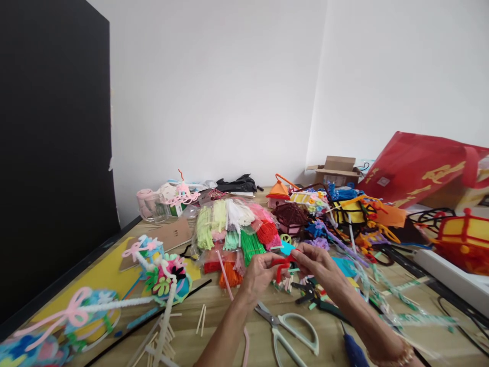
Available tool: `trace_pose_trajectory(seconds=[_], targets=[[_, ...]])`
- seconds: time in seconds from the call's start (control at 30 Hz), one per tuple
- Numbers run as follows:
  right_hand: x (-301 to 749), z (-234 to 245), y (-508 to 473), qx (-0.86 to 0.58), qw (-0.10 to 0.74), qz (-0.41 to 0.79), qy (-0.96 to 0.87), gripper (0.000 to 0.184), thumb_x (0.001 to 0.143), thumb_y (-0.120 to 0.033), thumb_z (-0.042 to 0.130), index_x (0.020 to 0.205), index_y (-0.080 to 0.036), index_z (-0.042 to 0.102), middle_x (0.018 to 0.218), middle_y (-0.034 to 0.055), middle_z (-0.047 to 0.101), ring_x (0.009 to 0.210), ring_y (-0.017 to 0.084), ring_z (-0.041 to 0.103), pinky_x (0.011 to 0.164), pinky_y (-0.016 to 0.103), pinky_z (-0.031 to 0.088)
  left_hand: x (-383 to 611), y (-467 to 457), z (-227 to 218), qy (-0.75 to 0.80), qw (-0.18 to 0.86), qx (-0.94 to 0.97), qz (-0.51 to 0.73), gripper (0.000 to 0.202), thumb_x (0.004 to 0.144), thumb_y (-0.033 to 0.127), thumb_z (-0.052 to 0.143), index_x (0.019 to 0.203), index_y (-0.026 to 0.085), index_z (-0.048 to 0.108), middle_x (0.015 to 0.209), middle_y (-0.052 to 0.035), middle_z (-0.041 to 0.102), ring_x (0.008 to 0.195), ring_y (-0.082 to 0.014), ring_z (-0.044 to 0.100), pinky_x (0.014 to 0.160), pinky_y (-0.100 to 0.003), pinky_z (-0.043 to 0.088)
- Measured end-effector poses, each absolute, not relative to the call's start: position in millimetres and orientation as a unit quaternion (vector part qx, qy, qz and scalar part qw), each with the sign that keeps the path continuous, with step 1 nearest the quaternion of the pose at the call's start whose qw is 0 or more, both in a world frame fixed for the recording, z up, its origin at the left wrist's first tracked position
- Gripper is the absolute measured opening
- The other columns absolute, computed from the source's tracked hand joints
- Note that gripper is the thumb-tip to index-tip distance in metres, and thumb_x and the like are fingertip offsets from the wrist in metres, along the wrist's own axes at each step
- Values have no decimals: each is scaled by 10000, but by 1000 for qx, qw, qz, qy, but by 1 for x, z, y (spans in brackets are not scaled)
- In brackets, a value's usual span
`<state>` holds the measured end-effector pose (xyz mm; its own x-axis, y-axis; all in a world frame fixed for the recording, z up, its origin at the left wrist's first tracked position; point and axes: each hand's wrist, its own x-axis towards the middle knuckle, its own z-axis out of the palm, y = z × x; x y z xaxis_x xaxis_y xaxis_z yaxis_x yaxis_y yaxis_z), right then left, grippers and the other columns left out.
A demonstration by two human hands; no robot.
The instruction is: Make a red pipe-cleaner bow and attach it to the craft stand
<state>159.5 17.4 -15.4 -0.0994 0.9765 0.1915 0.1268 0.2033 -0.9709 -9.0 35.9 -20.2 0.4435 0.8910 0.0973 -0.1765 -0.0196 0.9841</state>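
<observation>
Both left hand (259,272) and right hand (315,263) pinch one red pipe cleaner (281,263) between their fingers (294,253). White-handled scissors (290,326) lie just below them.

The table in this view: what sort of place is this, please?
Probably a craft workroom. There are bags of pipe cleaners, scissors and finished pipe-cleaner figures, and a red pipe cleaner is held between the left hand and right hand.

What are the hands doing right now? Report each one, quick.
Left hand: closed, pinching a red pipe cleaner.
Right hand: closed, pinching the same red pipe cleaner.
</observation>
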Motion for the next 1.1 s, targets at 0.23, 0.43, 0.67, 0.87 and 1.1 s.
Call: trace_pose_trajectory(seconds=[0.23, 0.43, 0.67, 0.87, 1.1], targets=[[151, -14, 15, -431, 503, 504, -555, 394, 742, -529, 629, 609, -184, 495, 531, -61, 417, 460, 78, 384, 456, 215, 399, -8, 37, -23, 306, 664, 518, 444, 392, 607, 468, 754, 764, 110, 720, 579, -17, 608, 514, -93, 476, 517, -210, 354], [149, -14, 12, -424, 499, 538, -530, 396, 712, -552, 641, 657, -174, 541, 554, -42, 462, 473, 91, 447, 471, 231, 432, -11, 33, -17, 250, 702, 510, 430, 317, 561, 398, 801, 684, 126, 696, 594, -16, 619, 535, -106, 512, 562, -228, 387], [147, 6, -3, -466, 547, 381, -582, 338, 799, -515, 565, 895, -199, 635, 703, -7, 547, 590, 133, 488, 493, 224, 423, -10, 37, -19, 358, 613, 469, 526, 292, 548, 390, 793, 631, 146, 656, 564, 18, 601, 481, -72, 464, 495, -200, 333], [130, 11, -14, -429, 515, 361, -649, 255, 833, -429, 569, 833, -186, 646, 817, 28, 646, 773, 183, 575, 644, 244, 454, -4, 35, -18, 368, 567, 456, 579, 266, 577, 376, 763, 631, 149, 636, 536, 29, 580, 469, -71, 453, 474, -194, 336], [131, 1, -7, -405, 571, 402, -590, 251, 797, -425, 616, 880, -191, 650, 710, 15, 627, 671, 165, 549, 616, 255, 444, -1, 33, -21, 321, 637, 427, 556, 250, 565, 308, 794, 657, 134, 638, 574, 14, 613, 488, -77, 505, 475, -188, 362]])
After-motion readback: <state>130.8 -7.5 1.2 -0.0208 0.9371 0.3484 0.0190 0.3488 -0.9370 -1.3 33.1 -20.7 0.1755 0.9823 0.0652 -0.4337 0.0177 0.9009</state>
